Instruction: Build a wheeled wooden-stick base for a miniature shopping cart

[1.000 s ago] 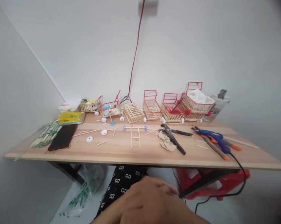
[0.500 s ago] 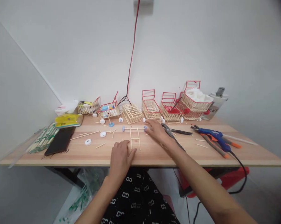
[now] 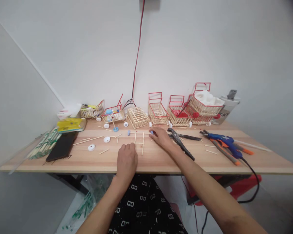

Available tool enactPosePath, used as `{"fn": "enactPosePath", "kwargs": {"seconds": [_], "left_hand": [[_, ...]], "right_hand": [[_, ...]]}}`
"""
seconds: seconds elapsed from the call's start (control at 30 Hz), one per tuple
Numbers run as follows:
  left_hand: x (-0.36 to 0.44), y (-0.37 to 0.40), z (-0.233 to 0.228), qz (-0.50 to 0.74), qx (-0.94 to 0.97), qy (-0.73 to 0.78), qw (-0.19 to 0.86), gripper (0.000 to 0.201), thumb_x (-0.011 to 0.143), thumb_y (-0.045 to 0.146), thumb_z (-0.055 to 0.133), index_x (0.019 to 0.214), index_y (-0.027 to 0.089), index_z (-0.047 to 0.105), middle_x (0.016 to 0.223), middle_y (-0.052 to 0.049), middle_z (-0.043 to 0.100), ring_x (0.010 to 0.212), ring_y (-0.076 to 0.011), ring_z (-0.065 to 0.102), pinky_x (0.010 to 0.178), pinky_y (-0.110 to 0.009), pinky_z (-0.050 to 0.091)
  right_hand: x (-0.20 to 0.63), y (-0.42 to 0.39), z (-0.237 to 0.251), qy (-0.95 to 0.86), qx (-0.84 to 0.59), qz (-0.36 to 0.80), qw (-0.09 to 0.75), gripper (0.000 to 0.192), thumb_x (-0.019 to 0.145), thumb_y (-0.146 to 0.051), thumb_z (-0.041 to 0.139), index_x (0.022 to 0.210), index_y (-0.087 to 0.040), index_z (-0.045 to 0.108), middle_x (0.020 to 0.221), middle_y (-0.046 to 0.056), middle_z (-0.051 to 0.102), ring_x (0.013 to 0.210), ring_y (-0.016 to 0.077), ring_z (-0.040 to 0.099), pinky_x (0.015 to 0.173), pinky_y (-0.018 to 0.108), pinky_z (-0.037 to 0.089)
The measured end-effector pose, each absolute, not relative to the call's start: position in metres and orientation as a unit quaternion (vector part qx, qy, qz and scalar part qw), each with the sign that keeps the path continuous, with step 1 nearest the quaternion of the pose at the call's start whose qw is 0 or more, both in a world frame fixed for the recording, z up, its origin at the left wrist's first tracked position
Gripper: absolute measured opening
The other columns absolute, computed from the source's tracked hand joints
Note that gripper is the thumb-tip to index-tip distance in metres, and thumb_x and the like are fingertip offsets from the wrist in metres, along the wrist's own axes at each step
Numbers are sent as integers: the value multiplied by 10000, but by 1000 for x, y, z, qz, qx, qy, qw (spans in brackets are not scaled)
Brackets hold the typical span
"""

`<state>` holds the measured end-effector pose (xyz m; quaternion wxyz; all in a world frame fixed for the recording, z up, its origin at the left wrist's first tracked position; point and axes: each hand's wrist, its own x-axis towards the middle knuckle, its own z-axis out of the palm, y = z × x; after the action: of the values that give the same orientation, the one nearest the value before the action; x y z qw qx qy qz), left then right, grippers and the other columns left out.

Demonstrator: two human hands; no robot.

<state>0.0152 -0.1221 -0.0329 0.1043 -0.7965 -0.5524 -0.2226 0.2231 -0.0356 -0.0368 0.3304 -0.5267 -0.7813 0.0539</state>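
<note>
Plainly, the stick frame point(image 3: 139, 140) is a light and fragile piece — thin wooden sticks joined into a small ladder shape, with an axle stick across its far end that carries a blue wheel point(image 3: 128, 133) on the left tip and another under the right hand point(image 3: 161, 138). It lies flat on the table point(image 3: 161, 159), near the front edge, between the two hands.

The right hand rests at the right end of the axle, its fingers curled loosely around that tip; whether they actually pinch the stick I cannot tell, since the fingers hide the contact. The left hand point(image 3: 127, 161) lies palm down on the table just in front of the frame, fingers loosely curled with their tips at the near ends of the two long sticks, holding nothing.

My guess is the joints are the weak spots, so a hold on the long side rails, close to the rungs, would strain them least. Lifting by a wheel or an axle tip would likely twist the joints.

Around it lie loose sticks, white caps point(image 3: 91, 147), pliers point(image 3: 180, 144), a glue gun point(image 3: 224, 143) and, at the back, a row of stick carts point(image 3: 175, 113).
</note>
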Motion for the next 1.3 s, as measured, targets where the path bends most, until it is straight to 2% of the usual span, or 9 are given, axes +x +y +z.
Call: {"fn": "enactPosePath", "kwargs": {"seconds": [0.5, 0.7, 0.77, 0.83, 0.9, 1.07, 1.23, 1.3], "left_hand": [[6, -117, -40, -268, -796, -535, 89, 139, 859, 77, 418, 859, 185, 505, 805, -64, 564, 807, -239, 497, 722, -352, 404], [5, -117, -43, -284, -791, -536, 82, 139, 879, 111, 422, 938, 178, 529, 838, -69, 585, 820, -247, 504, 749, -367, 419], [4, -116, -44, -288, -790, -536, 78, 134, 878, 117, 429, 933, 182, 532, 845, -69, 586, 829, -250, 506, 755, -369, 420], [4, -116, -45, -291, -789, -536, 74, 130, 877, 121, 432, 934, 181, 533, 852, -71, 585, 837, -252, 504, 762, -374, 421], [4, -115, -46, -293, -789, -536, 69, 133, 874, 121, 435, 944, 175, 535, 856, -74, 585, 838, -255, 502, 768, -380, 423], [3, -114, -47, -302, -788, -534, 48, 132, 864, 118, 440, 927, 168, 545, 847, -85, 586, 828, -263, 500, 758, -393, 429], [0, -114, -44, -315, -781, -538, 36, 125, 865, 153, 468, 962, 163, 546, 824, -78, 595, 829, -257, 528, 743, -379, 444], [-4, -115, -42, -342, -770, -539, 1, 154, 869, 214, 502, 1009, 160, 539, 812, -68, 602, 821, -245, 553, 740, -369, 458]], "right_hand": [[225, -35, -39, -789, -515, 35, 333, 179, 817, -153, 617, 989, -133, 662, 945, 102, 681, 881, 212, 594, 815, 335, 434], [224, -51, -29, -793, -502, 3, 345, 317, 843, -201, 606, 1159, -178, 604, 1176, 122, 608, 1107, 248, 513, 936, 398, 378], [220, -67, -24, -797, -499, -5, 340, 252, 877, -220, 566, 1120, -193, 627, 1127, 115, 619, 1081, 252, 510, 926, 411, 366], [213, -87, -23, -808, -494, -8, 321, 166, 907, -237, 531, 987, -203, 672, 1014, 94, 645, 994, 240, 532, 879, 396, 369], [204, -105, -25, -829, -485, -15, 279, 184, 929, -246, 504, 904, -205, 682, 946, 75, 654, 944, 226, 541, 847, 382, 362], [184, -123, -34, -839, -489, -7, 240, 173, 930, -220, 503, 986, -201, 665, 979, 68, 648, 946, 216, 543, 820, 360, 365], [180, -120, -35, -833, -493, 5, 251, 162, 928, -212, 500, 959, -201, 658, 969, 65, 649, 944, 215, 548, 824, 363, 371], [185, -122, -37, -827, -491, 21, 273, 165, 930, -210, 490, 955, -205, 653, 959, 60, 650, 943, 211, 552, 830, 360, 379]]}}
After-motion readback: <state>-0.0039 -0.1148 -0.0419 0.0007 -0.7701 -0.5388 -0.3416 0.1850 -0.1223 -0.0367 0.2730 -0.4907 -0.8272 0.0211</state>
